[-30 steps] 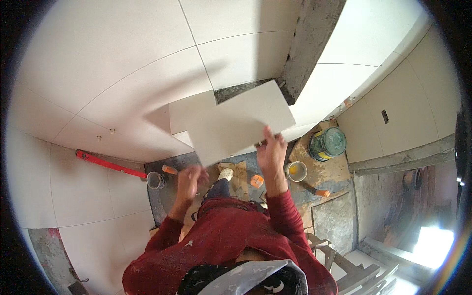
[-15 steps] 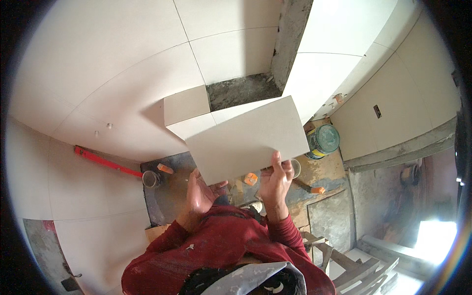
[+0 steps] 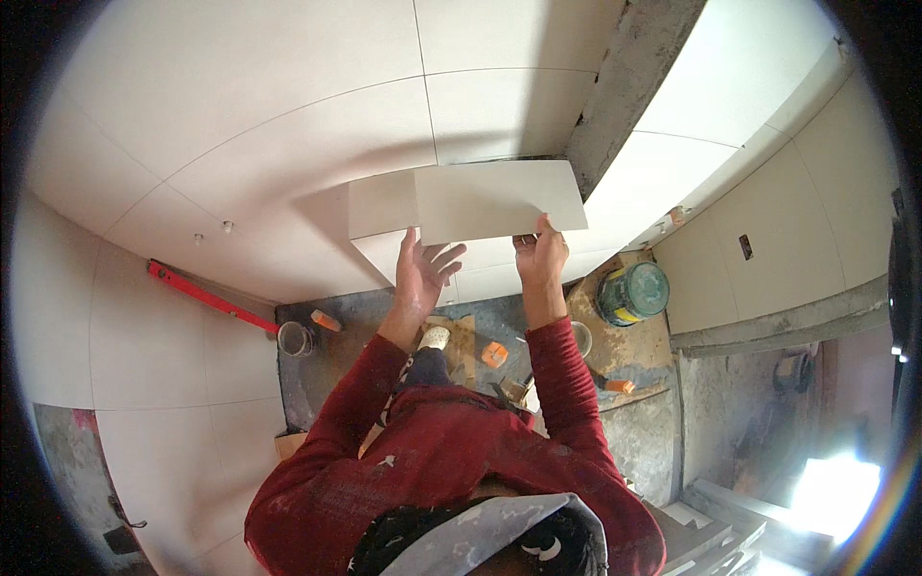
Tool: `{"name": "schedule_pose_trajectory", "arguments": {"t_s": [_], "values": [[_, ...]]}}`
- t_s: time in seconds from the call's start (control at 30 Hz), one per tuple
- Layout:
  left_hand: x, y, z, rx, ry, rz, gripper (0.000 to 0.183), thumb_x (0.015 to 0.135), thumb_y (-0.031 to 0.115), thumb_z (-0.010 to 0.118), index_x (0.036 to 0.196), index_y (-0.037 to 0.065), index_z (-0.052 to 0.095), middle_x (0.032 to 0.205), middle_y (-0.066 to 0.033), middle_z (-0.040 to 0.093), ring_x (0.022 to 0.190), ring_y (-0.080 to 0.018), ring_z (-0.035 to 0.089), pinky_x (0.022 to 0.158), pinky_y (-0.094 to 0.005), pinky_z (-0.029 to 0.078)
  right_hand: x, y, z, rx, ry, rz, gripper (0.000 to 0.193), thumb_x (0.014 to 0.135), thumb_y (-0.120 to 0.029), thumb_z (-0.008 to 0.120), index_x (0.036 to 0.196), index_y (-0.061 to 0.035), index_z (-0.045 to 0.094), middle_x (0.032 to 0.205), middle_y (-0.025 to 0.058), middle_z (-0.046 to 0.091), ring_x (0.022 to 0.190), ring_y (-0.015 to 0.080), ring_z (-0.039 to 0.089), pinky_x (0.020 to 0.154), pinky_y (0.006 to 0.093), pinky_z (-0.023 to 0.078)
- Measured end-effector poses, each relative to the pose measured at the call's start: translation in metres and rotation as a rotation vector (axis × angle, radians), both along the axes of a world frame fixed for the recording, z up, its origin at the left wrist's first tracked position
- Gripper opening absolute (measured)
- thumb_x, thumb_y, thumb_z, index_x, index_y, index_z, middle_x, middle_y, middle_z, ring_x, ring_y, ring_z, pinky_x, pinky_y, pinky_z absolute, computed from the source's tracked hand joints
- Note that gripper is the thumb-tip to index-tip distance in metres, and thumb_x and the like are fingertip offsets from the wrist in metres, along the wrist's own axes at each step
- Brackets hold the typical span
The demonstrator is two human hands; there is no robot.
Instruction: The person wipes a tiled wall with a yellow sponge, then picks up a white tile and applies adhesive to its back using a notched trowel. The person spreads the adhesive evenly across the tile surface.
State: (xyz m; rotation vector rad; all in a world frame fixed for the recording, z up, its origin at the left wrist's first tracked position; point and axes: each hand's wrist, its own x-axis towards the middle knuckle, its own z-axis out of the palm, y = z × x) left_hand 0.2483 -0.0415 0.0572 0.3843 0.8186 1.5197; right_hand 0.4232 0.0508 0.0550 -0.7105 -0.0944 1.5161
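Observation:
A pale rectangular wall tile (image 3: pixel 501 198) lies over the top of a low boxed-in ledge against the tiled wall. My right hand (image 3: pixel 544 257) pinches its near edge close to the right corner, thumb above and fingers curled below. At the tile's near left corner is my left hand (image 3: pixel 419 280), its thumb tip by the edge and its other fingers spread. To the left, the tile borders another pale tile (image 3: pixel 381 204) on the ledge top. It hides nearly all of the rough cement recess behind it. White tile (image 3: pixel 381 253) also faces the ledge's front.
A red spirit level (image 3: pixel 206 297) leans along the left wall beside a small bucket (image 3: pixel 295 338). Orange-handled tools and an orange piece (image 3: pixel 494 354) lie on the floor. A green lidded bucket (image 3: pixel 634 292) stands right. Wooden framework (image 3: pixel 715 538) is at lower right.
The tile has moved forward from in front of my body and been lowered over the ledge recess. Both arms now reach farther out, and the left fingers have spread.

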Motion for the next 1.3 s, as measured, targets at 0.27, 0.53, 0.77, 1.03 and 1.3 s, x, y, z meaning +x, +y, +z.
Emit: {"name": "schedule_pose_trajectory", "arguments": {"t_s": [0.27, 0.53, 0.77, 1.03, 1.3], "values": [[-0.002, 0.001, -0.016, -0.108, -0.090, -0.076, 0.061, 0.097, 0.052, 0.039, 0.127, -0.001, 0.045, 0.122, -0.0174, 0.053, 0.111, -0.0308, 0.055, 0.087, -0.0396, 0.048, 0.003, -0.005, -0.017, -0.010, -0.089, -0.001, 0.025, 0.094, -0.011, 0.056, 0.116, -0.0026, 0.048, 0.106, 0.0101, 0.054, 0.096, 0.0245, 0.055, 0.078, 0.0434, 0.048], [0.046, -0.074, 0.027, -0.338, -0.546, -0.227, 0.049, 0.100, 0.045, 0.038, 0.124, 0.004, 0.044, 0.128, -0.0198, 0.045, 0.117, -0.0357, 0.050, 0.100, -0.0482, 0.042, 0.090, -0.135, -0.058, 0.428, 0.018, 0.161, 0.022, 0.089, -0.011, 0.064, 0.111, -0.0063, 0.062, 0.114, 0.0151, 0.063, 0.107, 0.0296, 0.061, 0.090, 0.0441, 0.052], [0.068, -0.054, -0.035, -0.187, -0.776, -0.226, 0.021, 0.090, 0.023, 0.045, 0.080, 0.006, 0.053, 0.095, -0.0129, 0.059, 0.107, -0.0326, 0.052, 0.100, -0.0480, 0.042, 0.123, -0.179, -0.020, 0.427, 0.252, 0.179, 0.052, 0.093, -0.035, 0.057, 0.134, -0.0060, 0.043, 0.141, 0.0235, 0.041, 0.129, 0.0423, 0.041, 0.100, 0.0543, 0.043], [0.144, -0.031, -0.019, 0.092, -0.317, -0.449, 0.026, 0.086, 0.032, 0.052, 0.101, 0.011, 0.051, 0.090, -0.0057, 0.055, 0.112, -0.0264, 0.051, 0.092, -0.0482, 0.049, 0.237, -0.245, -0.090, 0.103, 0.340, -0.053, 0.048, 0.100, -0.032, 0.037, 0.134, 0.0004, 0.045, 0.122, 0.0174, 0.060, 0.108, 0.0304, 0.061, 0.094, 0.0447, 0.049], [0.176, -0.018, -0.002, -0.149, -0.008, -0.917, 0.070, 0.092, 0.058, 0.043, 0.139, 0.007, 0.039, 0.132, -0.0136, 0.052, 0.122, -0.0287, 0.049, 0.099, -0.0449, 0.045, 0.271, -0.271, -0.058, 0.020, -0.042, -0.280, 0.044, 0.097, -0.032, 0.048, 0.132, -0.0061, 0.050, 0.119, 0.0061, 0.060, 0.102, 0.0205, 0.062, 0.087, 0.0382, 0.051]]}}
